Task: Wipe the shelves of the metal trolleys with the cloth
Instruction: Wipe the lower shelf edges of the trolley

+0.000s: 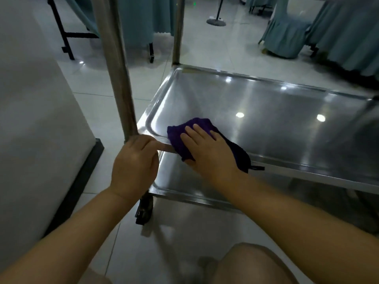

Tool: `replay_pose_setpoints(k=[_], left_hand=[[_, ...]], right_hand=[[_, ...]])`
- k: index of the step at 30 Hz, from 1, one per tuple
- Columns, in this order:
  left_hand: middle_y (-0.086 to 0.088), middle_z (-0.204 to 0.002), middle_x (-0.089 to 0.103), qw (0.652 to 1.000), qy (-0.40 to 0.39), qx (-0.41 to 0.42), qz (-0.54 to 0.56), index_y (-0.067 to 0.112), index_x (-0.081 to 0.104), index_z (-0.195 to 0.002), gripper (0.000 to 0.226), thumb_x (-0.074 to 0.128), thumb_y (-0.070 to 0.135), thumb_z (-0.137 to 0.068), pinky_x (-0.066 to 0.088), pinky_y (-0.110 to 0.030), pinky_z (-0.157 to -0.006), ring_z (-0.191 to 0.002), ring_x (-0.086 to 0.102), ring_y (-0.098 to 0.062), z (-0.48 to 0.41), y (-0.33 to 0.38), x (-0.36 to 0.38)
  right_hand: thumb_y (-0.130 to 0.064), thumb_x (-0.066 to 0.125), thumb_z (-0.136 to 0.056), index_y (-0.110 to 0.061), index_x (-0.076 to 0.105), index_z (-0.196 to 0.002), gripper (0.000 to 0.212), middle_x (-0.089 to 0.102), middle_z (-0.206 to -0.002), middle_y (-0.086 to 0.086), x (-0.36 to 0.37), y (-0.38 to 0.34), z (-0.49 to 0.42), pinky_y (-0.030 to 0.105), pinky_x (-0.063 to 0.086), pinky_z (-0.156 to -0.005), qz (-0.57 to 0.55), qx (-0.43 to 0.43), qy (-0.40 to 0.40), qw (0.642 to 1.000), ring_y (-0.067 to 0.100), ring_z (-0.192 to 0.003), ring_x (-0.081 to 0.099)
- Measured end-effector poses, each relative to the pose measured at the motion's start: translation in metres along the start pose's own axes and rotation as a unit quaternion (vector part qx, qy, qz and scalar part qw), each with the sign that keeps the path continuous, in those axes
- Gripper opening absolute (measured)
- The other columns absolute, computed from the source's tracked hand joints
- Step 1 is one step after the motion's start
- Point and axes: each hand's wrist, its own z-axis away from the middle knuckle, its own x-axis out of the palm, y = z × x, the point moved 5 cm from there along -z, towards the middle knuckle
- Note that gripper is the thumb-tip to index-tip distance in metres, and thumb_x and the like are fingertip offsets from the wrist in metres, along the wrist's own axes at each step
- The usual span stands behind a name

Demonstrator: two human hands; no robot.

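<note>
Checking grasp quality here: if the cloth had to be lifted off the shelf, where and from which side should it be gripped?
Probably the near edge of the cloth, where it overhangs the shelf rim: pinch it from the near side, below the right hand lying flat on it. That edge is clear of the metal; the rest is pressed flat.

cloth [178, 140]: dark purple, plain, centre
trolley shelf [266, 124]: silver steel, white light spots, 3 o'clock
trolley post [117, 68]: brushed silver-grey, 11 o'clock
floor [235, 48]: pale white tiles, thin grey grid
drapes [338, 33]: teal, plain, 1 o'clock
pillar [30, 119]: white, 9 o'clock
skirting [82, 177]: black, 8 o'clock
caster [144, 208]: black, 6 o'clock
frame [63, 27]: black, 11 o'clock
</note>
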Motion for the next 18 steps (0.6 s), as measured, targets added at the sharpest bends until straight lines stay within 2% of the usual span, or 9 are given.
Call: replay_pose_setpoints(k=[2,4,6,8,11,12,16,18], left_hand=[[-0.015,-0.097,0.067,0.999,-0.05,0.001,-0.016,0.001,0.07,-0.098,0.026,0.071,-0.008,-0.074,0.048,-0.04,-0.088,-0.091,0.065,-0.034,-0.003,0.009,0.014],[-0.016,-0.107,0.066,0.996,-0.084,0.003,-0.021,0.001,0.067,-0.107,0.037,0.073,-0.006,-0.071,0.043,-0.043,-0.095,-0.102,0.062,-0.035,-0.002,0.012,0.025],[-0.018,-0.111,0.064,0.995,-0.097,0.0,-0.024,-0.001,0.064,-0.112,0.041,0.072,-0.004,-0.072,0.041,-0.046,-0.098,-0.107,0.058,-0.037,0.0,0.014,0.031],[-0.02,-0.111,0.063,0.995,-0.097,-0.008,-0.019,-0.002,0.063,-0.113,0.041,0.072,-0.004,-0.073,0.042,-0.049,-0.097,-0.107,0.058,-0.039,0.002,0.012,0.031],[-0.019,-0.111,0.061,0.995,-0.097,-0.02,-0.021,-0.002,0.061,-0.115,0.042,0.071,-0.004,-0.074,0.042,-0.049,-0.098,-0.106,0.057,-0.037,0.005,0.003,0.031],[-0.019,-0.111,0.061,0.995,-0.094,-0.01,-0.026,-0.002,0.061,-0.115,0.042,0.07,-0.004,-0.074,0.043,-0.049,-0.098,-0.105,0.057,-0.037,0.006,0.001,0.031],[-0.019,-0.106,0.064,0.998,-0.058,0.005,-0.032,-0.002,0.064,-0.11,0.039,0.069,-0.006,-0.072,0.044,-0.048,-0.094,-0.099,0.06,-0.038,0.006,-0.002,0.03],[-0.019,-0.104,0.065,0.999,-0.04,0.006,-0.024,-0.002,0.066,-0.108,0.038,0.07,-0.008,-0.071,0.044,-0.047,-0.094,-0.098,0.061,-0.038,0.005,-0.003,0.03]], right_hand=[[-0.035,0.072,-0.082,-0.01,0.049,-0.137,0.065,0.047,-0.144,0.011,-0.001,0.029,0.033,0.048,0.037,-0.105,0.008,0.025,0.041,0.999,0.028,-0.134,0.043],[-0.034,0.081,-0.072,-0.007,0.06,-0.125,0.064,0.059,-0.132,0.014,0.003,0.063,0.069,0.048,0.045,-0.098,0.019,0.067,0.063,0.996,0.03,-0.122,0.056],[-0.035,0.079,-0.074,-0.006,0.061,-0.123,0.06,0.06,-0.129,0.014,0.005,0.095,0.104,0.045,0.042,-0.101,0.031,0.109,0.068,0.991,0.031,-0.12,0.057],[-0.036,0.071,-0.079,-0.004,0.061,-0.123,0.055,0.06,-0.129,0.015,0.002,0.122,0.134,0.041,0.032,-0.104,0.042,0.148,0.087,0.984,0.032,-0.119,0.058],[-0.028,0.08,-0.074,-0.003,0.062,-0.122,0.058,0.061,-0.128,0.016,0.002,0.14,0.156,0.04,0.025,-0.103,0.05,0.201,0.08,0.975,0.033,-0.119,0.058],[-0.029,0.078,-0.076,-0.003,0.062,-0.122,0.055,0.061,-0.128,0.015,0.002,0.138,0.154,0.04,0.024,-0.103,0.048,0.206,0.089,0.973,0.033,-0.119,0.057],[-0.041,0.046,-0.084,-0.009,0.059,-0.128,0.056,0.058,-0.133,0.01,0.001,0.094,0.114,0.042,0.028,-0.106,0.014,0.164,0.098,0.981,0.03,-0.125,0.053],[-0.042,0.044,-0.083,-0.013,0.055,-0.133,0.059,0.054,-0.138,0.008,-0.002,0.06,0.077,0.044,0.032,-0.108,-0.005,0.125,0.084,0.989,0.028,-0.13,0.049]])
